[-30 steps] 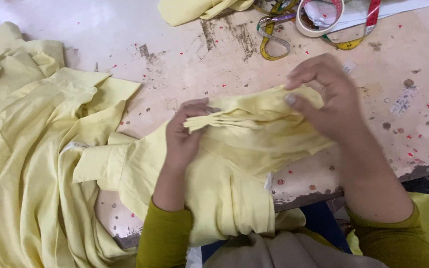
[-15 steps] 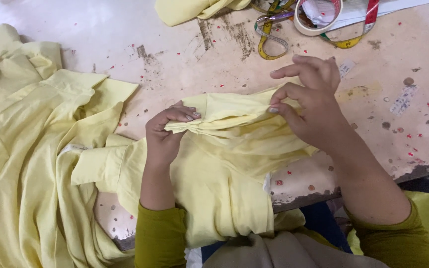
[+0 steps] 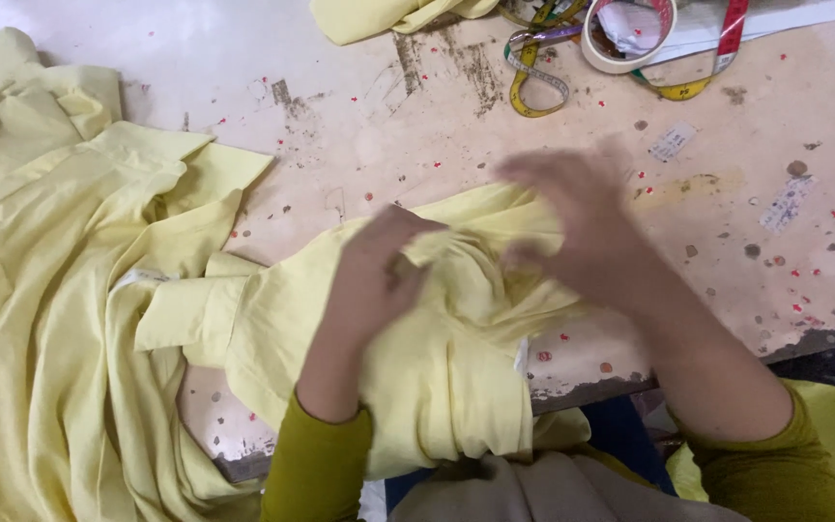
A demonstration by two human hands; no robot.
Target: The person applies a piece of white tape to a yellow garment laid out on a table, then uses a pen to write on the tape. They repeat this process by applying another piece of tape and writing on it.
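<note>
- A person sits at a worn, speckled work table, seen from above, with a pale yellow shirt bunched in front of them, partly on the table's near edge and partly hanging down toward the lap.
- The left hand presses into the middle of the shirt, its fingers curled into the folds, which seems to pin the cloth in place while the other hand works.
- The right hand is blurred by motion just above the shirt's upper edge; its fingers look spread and bent, but whether they pinch any cloth cannot be told.
- A cuffed sleeve of the shirt sticks out flat to the left, lying on the table, likely kept clear of the bunched part.
- A heap of more yellow cloth covers the left side of the table and spills over its edge, touching the sleeve.
- At the far edge, well apart from the hands, lie a yellow tape measure, a roll of tape and another yellow piece of cloth.
- Both forearms wear olive-green sleeves.
</note>
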